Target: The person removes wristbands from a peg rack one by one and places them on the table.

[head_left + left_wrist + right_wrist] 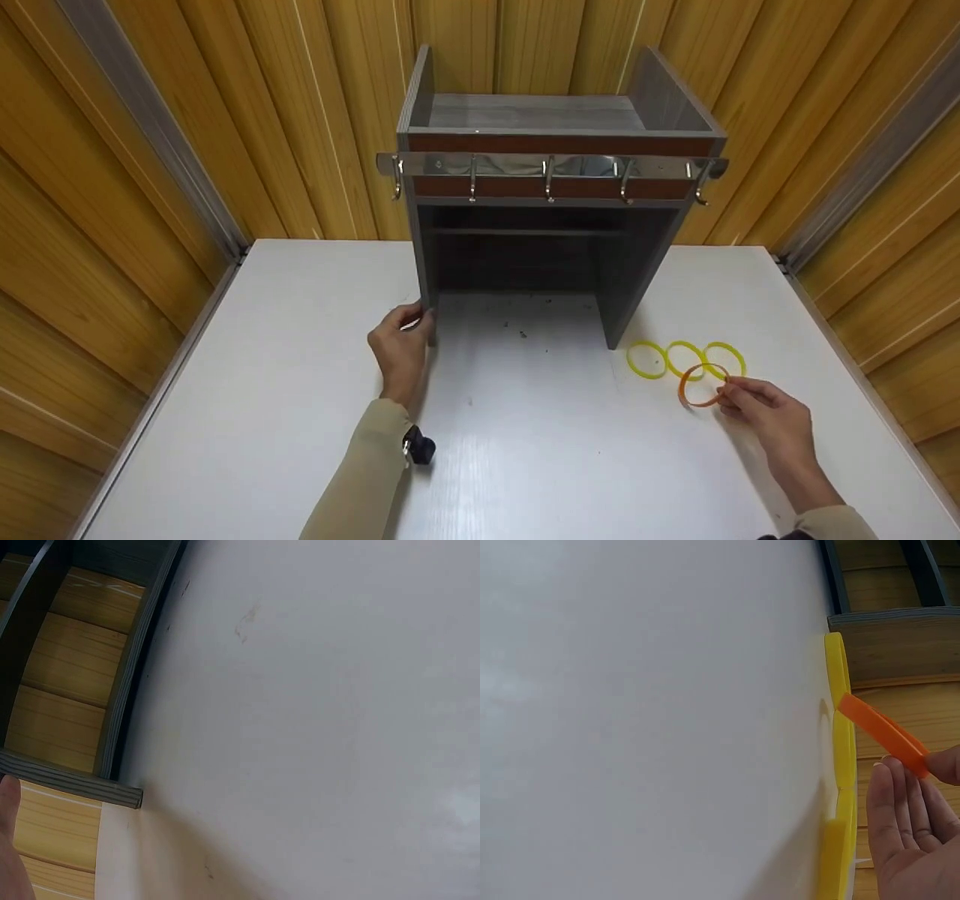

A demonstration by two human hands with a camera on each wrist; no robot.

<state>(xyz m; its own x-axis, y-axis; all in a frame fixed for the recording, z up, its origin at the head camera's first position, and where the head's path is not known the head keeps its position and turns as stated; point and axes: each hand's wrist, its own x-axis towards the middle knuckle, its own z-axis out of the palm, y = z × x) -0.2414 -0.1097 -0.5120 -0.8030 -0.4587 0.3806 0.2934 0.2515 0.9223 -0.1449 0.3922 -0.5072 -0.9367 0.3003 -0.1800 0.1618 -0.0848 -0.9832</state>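
Observation:
An orange ring [685,390] is pinched between the thumb and fingertips of my right hand [776,424], raised a little over the white table. Three yellow rings [646,360] lie in a row just beyond it, and the orange ring overlaps two of them in the head view. My left hand [401,349] grips the lower front edge of the left side panel of a grey shelf unit [421,247]. In the left wrist view only part of that hand [11,840] shows, against the panel [71,784].
Across the shelf's front runs a metal rail [510,165] with several hooks [550,180], all bare. Small dark specks [523,334] dot the white table [525,435] beneath the unit. Wood-patterned walls [97,225] enclose the table at the back and sides.

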